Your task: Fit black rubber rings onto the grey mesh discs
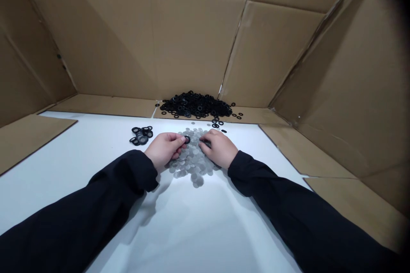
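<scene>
Between the thumb and fingers of my left hand (165, 147) is a black ring (188, 139), held over the left side of a heap of thin translucent grey discs (192, 160). My right hand (221, 148) rests at the heap's right side, its fingers bent together at the discs; whatever they pinch is hidden. Left of my left hand lies a small group of black rings with grey discs in them (140, 136). Some of these overlap.
A large pile of black rings (195, 106) lies at the back against the cardboard wall (192, 42). A few loose rings (216, 124) lie in front of it. Cardboard strips (297, 149) border the white table (198, 230).
</scene>
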